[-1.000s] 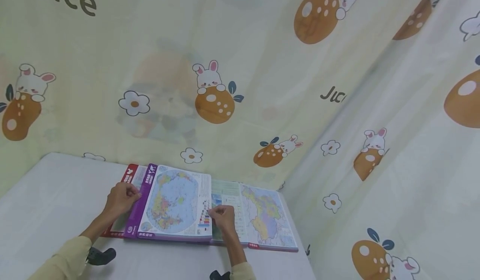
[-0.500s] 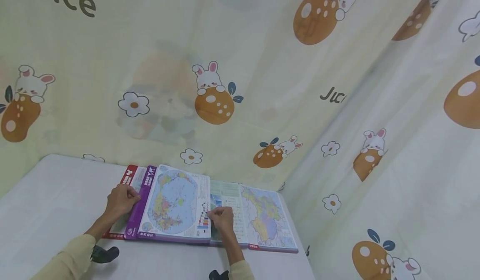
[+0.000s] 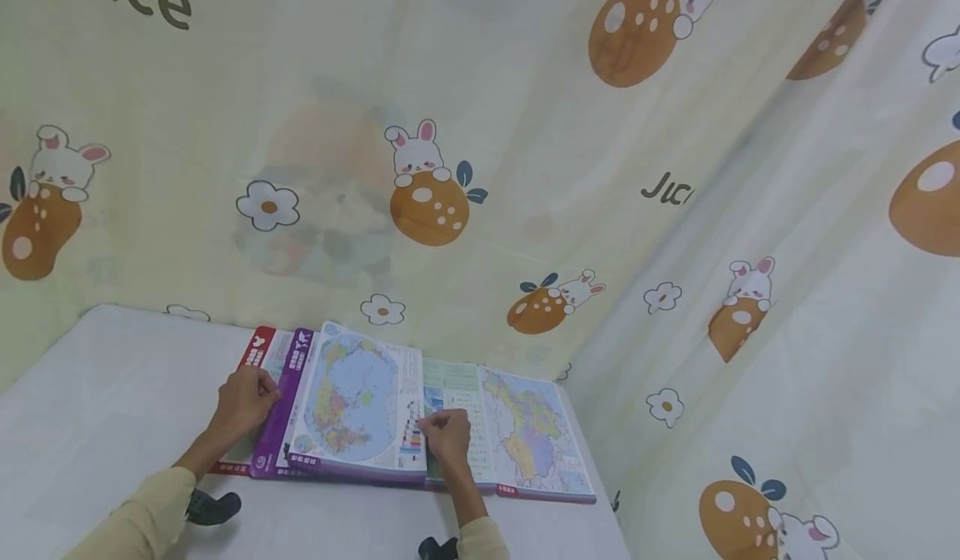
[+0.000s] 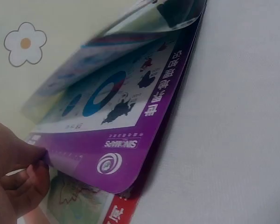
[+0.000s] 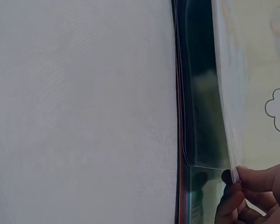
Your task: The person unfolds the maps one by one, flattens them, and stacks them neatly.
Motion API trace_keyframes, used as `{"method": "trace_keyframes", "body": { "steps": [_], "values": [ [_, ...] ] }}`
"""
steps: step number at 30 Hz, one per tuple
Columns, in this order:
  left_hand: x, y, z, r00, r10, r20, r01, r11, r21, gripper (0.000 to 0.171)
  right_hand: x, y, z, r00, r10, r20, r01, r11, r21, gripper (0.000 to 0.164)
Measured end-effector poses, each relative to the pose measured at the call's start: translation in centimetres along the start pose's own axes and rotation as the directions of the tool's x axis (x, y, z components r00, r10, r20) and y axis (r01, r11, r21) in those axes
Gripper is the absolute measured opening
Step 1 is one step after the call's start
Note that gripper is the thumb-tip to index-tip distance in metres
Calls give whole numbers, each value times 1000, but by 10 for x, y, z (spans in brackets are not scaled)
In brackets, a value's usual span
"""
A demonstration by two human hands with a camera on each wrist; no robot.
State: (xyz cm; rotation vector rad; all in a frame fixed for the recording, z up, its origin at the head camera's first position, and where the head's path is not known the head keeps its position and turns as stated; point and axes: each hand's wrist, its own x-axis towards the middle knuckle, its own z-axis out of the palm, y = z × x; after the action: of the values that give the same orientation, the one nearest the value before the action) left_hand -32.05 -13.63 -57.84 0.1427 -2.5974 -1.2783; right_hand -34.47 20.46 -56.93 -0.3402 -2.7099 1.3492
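Note:
A folded world map (image 3: 352,402) with a purple edge strip (image 3: 281,410) lies over a red-edged map (image 3: 260,345). My left hand (image 3: 243,402) pinches the purple strip at its outer edge; in the left wrist view the thumb and fingers (image 4: 25,184) grip its border. The upper panel bows up off the strip, baring a printed page (image 4: 107,102) below. My right hand (image 3: 448,435) pinches the opposite edge of the panel. In the right wrist view the panel's thin edge (image 5: 226,112) stands raised above a dark glossy layer (image 5: 205,93), held between thumb and fingers.
To the right, another map panel (image 3: 540,435) with a red corner label lies flat, close to the table's right edge. A white cloth covers the table (image 3: 90,427). Behind and at the right hangs a patterned curtain (image 3: 480,127). Black wrist mounts (image 3: 213,507) sit below my sleeves.
The world map's upper panel has lifted and its left side has shifted right, away from the purple strip, showing a pale band there. Both hands stay nearly in place.

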Motion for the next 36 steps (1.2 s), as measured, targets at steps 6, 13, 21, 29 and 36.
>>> {"method": "trace_keyframes", "body": {
  "steps": [6, 13, 21, 29, 36],
  "values": [
    [-2, -3, 2, 1000, -17, -7, 17, 1000, 3, 13, -5, -1, -7, 999, -26, -40, 26, 1000, -10, 3],
    [-2, -1, 0, 999, -28, -27, 28, 1000, 4, 13, 0, 7, -21, 997, 4, -72, -6, 1000, -29, 4],
    [-1, -2, -7, 998, -59, -33, 59, 998, 3, 13, 8, 17, -46, 990, -30, -141, 24, 999, -41, 5],
    [0, -7, -13, 997, -75, -37, 75, 997, 13, 15, 29, 40, -59, 977, -76, -197, 70, 997, -39, 8],
    [-3, -9, -16, 997, -56, -53, 57, 998, 15, 14, 46, 66, -61, 961, -99, -258, 80, 993, -84, 12]
  ]
}}
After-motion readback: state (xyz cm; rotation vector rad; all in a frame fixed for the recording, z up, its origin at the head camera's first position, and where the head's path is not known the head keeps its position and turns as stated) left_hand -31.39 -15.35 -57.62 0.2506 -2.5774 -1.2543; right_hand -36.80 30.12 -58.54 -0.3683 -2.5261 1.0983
